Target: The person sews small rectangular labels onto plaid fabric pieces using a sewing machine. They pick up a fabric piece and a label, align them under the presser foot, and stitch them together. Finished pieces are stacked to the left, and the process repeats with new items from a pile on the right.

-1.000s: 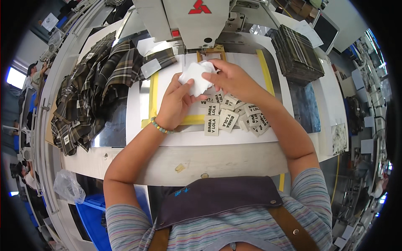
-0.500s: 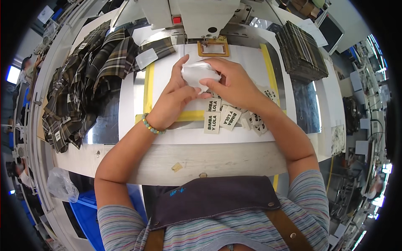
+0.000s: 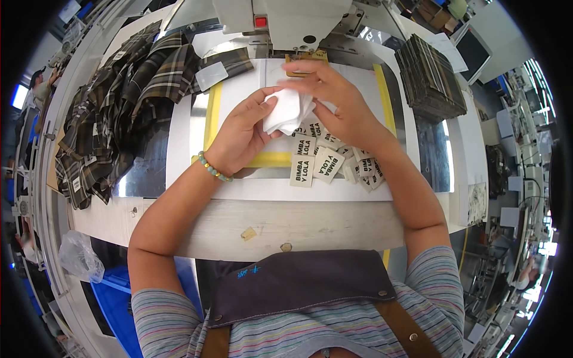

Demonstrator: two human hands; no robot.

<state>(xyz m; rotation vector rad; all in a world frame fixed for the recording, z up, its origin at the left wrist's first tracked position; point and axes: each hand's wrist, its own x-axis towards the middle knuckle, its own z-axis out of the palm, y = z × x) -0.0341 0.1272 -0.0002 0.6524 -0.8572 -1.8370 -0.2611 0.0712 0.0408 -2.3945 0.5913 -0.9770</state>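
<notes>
My left hand (image 3: 248, 122) grips a small stack of white sheets (image 3: 286, 112), thumb on top and fingers beneath; whether they are paper or thin cloth I cannot tell. Over the stack's far right side is my right hand (image 3: 334, 98), its fingers stretched out and apart, the thumb beside the sheets' right edge. Below the hands lie several cream labels (image 3: 327, 164) with dark print, partly overlapping on the white work surface (image 3: 250, 190). A yellow-brown clamp frame (image 3: 319, 55) under the machine is partly hidden by my right hand.
A white sewing machine head (image 3: 280, 24) with a red switch stands at the far side. Plaid fabric pieces (image 3: 131, 101) are heaped on the left, with a neat plaid stack (image 3: 430, 77) at the far right. Yellow tape (image 3: 385, 98) borders the work area. A blue bin (image 3: 119, 304) is lower left.
My right hand has loosened from the white stack, its fingers straightening and moving away from me. The stack now sits tilted more upright in my left hand.
</notes>
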